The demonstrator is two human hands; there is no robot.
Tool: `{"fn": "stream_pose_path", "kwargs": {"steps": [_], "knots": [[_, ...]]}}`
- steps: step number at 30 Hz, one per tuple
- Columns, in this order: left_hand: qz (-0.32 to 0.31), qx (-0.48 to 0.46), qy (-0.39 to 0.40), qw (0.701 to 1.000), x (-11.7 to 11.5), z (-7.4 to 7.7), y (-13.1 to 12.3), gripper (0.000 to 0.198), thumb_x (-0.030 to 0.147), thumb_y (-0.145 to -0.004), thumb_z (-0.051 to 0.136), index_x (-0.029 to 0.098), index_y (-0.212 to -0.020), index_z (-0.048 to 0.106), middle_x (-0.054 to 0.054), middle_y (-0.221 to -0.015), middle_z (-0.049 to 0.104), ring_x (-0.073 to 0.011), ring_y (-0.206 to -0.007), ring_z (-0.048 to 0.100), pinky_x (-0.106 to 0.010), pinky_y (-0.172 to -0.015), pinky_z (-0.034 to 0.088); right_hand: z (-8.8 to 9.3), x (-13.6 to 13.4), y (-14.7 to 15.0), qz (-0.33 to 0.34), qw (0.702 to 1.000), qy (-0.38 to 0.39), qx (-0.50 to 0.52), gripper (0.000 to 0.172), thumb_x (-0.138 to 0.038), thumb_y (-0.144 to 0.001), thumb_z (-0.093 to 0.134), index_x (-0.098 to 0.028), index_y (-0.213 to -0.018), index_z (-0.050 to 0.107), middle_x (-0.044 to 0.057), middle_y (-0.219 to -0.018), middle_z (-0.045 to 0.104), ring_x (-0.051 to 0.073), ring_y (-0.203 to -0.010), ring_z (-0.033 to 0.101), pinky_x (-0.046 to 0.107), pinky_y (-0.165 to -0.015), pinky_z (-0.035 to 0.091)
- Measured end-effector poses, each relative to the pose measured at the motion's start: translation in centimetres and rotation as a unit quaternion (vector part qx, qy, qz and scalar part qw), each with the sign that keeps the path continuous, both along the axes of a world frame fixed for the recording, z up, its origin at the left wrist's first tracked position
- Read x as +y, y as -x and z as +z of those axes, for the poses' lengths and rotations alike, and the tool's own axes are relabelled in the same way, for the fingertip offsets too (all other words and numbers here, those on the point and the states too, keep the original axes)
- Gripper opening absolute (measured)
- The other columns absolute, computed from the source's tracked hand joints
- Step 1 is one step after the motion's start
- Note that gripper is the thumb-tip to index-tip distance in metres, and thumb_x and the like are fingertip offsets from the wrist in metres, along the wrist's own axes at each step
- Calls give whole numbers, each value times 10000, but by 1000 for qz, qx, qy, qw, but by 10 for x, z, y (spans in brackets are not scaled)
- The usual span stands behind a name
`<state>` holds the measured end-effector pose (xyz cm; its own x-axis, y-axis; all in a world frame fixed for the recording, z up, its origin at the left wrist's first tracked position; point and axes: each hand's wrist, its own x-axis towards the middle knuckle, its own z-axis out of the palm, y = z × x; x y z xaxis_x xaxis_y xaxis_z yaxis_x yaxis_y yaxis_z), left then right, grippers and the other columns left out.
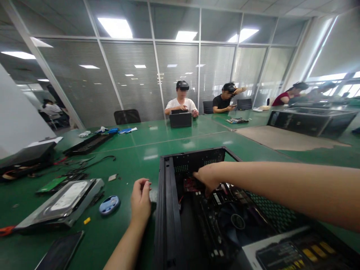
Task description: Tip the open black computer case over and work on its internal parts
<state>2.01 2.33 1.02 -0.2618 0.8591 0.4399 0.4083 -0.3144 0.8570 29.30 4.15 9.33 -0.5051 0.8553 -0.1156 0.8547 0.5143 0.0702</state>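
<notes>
A black computer case (170,210) lies open on the green table. Inside it are a motherboard with a round fan (237,221), a small red board (191,184) and a power supply (292,251) with a yellow-marked label. My right hand (209,177) reaches into the case from the right, beside the red board at the far end; its fingertips point down, and whatever they grip is hidden. Left of the case, my left hand (141,199) rests above the table with its fingers curled together; whether something small is between them is unclear.
On the left are a hard drive in a metal bracket (67,198), a blue round object (109,205), a yellow piece (87,221), a dark phone-like slab (60,252) and cables. Across the table, one person (181,105) handles a black box; another large case (312,120) stands right.
</notes>
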Motion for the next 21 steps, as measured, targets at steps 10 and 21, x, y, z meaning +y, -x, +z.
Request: {"fn": "stream_pose_path", "kwargs": {"steps": [10, 21], "knots": [[5, 10, -1, 1000, 0, 2, -4, 311, 486, -856, 495, 200, -951, 568, -22, -838, 591, -204, -795, 571, -314, -734, 456, 14, -2, 14, 47, 993, 36, -103, 398, -190, -618, 807, -162, -1006, 718, 153, -938, 745, 309, -832, 724, 376, -692, 558], [-17, 3, 1, 1000, 2, -2, -3, 303, 471, -862, 510, 195, -966, 578, -24, -866, 600, -202, -829, 582, -312, -765, 458, 30, 8, 5, -40, 999, 4, -35, 198, -137, -824, 626, -143, -982, 745, 178, -974, 742, 310, -957, 709, 457, -862, 540]]}}
